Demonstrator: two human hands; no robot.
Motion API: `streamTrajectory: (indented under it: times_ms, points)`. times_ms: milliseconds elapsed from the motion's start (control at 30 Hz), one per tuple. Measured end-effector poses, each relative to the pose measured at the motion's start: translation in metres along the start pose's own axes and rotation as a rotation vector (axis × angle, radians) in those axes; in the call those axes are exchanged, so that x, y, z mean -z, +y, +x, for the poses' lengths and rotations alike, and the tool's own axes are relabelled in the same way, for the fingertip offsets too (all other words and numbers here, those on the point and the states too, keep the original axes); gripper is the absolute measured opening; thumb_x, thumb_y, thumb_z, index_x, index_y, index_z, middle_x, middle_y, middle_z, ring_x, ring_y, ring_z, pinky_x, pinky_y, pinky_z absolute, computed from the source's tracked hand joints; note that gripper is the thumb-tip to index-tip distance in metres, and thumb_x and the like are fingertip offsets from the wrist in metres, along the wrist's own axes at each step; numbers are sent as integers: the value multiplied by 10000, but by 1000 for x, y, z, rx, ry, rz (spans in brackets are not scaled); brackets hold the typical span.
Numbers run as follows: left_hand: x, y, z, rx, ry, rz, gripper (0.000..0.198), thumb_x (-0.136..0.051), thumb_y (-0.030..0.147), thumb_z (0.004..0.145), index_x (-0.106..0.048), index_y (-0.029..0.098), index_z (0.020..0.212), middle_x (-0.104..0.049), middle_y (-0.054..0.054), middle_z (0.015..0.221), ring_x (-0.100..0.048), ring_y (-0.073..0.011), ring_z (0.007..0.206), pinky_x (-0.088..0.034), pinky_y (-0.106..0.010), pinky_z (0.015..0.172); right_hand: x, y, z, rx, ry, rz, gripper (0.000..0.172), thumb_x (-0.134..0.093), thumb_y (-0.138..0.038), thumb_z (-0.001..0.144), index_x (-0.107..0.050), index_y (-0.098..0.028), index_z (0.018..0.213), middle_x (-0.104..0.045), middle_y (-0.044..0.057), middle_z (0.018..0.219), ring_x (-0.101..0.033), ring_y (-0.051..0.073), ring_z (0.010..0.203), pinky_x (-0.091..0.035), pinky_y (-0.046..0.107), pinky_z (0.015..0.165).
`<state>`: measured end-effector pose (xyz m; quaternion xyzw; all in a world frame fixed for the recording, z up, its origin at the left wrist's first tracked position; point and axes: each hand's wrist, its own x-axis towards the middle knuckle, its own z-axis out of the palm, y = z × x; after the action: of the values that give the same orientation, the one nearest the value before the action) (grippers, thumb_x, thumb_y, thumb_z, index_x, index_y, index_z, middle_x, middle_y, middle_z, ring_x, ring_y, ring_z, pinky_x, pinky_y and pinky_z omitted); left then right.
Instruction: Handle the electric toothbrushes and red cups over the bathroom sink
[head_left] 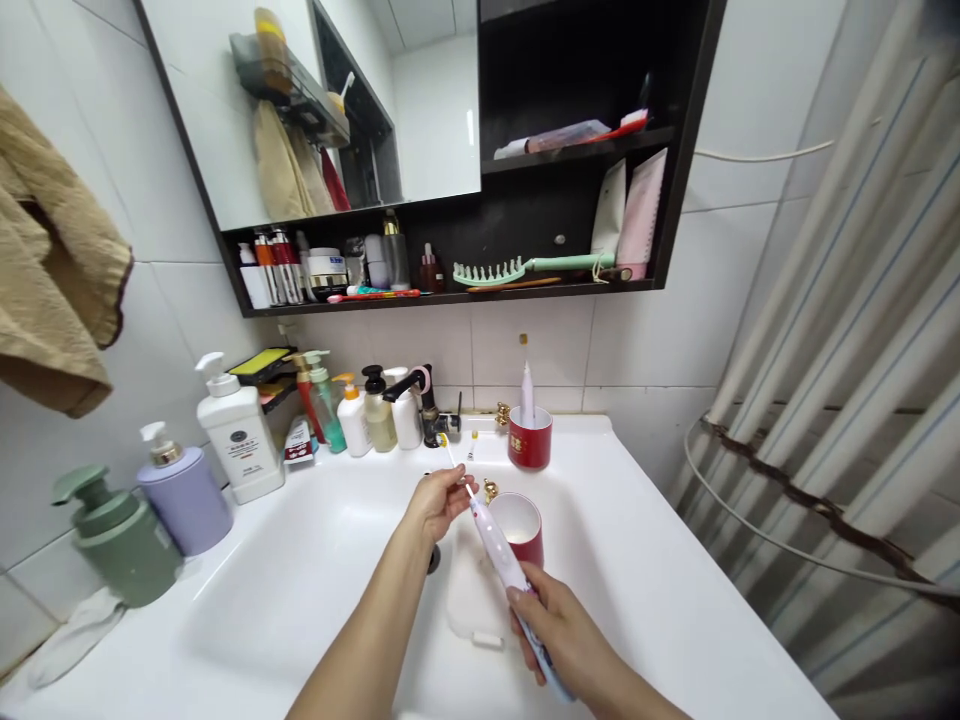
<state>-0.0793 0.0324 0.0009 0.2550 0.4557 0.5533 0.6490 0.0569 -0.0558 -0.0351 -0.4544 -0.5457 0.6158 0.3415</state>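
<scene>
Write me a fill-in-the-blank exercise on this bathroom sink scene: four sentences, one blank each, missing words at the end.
1. The person's ____ hand grips the electric toothbrush handle.
2. Another toothbrush stands in a cup whose outside is ____.
3. On the counter, the purple pump bottle stands between a green pump bottle and a ____ pump bottle.
4. A tan towel hangs near the picture's ____ edge.

Missing words: right; red; white; left.

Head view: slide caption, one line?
Right hand grips electric toothbrush over the sink, left hand at its brush head.
</scene>
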Motion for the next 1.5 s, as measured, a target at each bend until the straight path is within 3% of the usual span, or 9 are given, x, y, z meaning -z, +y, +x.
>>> streamTrajectory:
  times_ms: [333, 500, 867, 1133, 1367, 1500]
  points:
    - [1, -11, -6, -2, -52, -104, 110, -519, 132, 634, -429, 115, 572, -511, 0, 460, -508, -64, 425, -402, -148, 435, -6, 3, 1, -14, -40, 70, 205, -368, -368, 691, -357, -168, 738, -414, -59, 538, -359, 25, 318, -289, 158, 291]
    - [-5, -13, -8, 17, -57, -86, 122, -520, 178, 635, -415, 131, 593, -530, -4, 480, -537, -96, 471, -418, -181, 464, -8, 7, 4, 18, 2, 63, 228, -376, -377, 689, -354, -168, 778, -409, -60, 533, -357, 26, 314, -280, 158, 289]
    - [-12, -17, -18, -69, -128, -36, 140, -504, 236, 644, -444, 123, 586, -543, -4, 511, -533, -80, 466, -408, -172, 482, -9, 0, 2, 19, -1, 153, 266, -377, -378, 697, -376, -162, 851, -414, -56, 547, -358, 28, 339, -290, 165, 317]
    - [-16, -24, -18, -134, -110, -15, 141, -506, 254, 636, -466, 120, 617, -538, -1, 517, -532, -84, 474, -403, -178, 482, -9, 8, 6, 68, 112, 56, 325, -400, -378, 689, -351, -173, 936, -396, -64, 525, -357, 37, 347, -286, 168, 325]
    - [-15, -24, -17, -58, -148, -38, 146, -472, 254, 662, -465, 119, 605, -533, -10, 505, -530, -91, 461, -414, -205, 507, -8, -2, -2, -19, -66, 281, 261, -355, -446, 696, -355, -184, 707, -412, -58, 553, -336, 19, 337, -284, 164, 327]
    - [-17, -25, -17, -86, -156, -26, 155, -465, 267, 665, -465, 120, 616, -537, -15, 509, -530, -97, 467, -413, -215, 508, -7, 1, 1, 40, 58, 117, 282, -390, -409, 689, -370, -181, 853, -385, -72, 502, -339, 33, 331, -275, 167, 319]
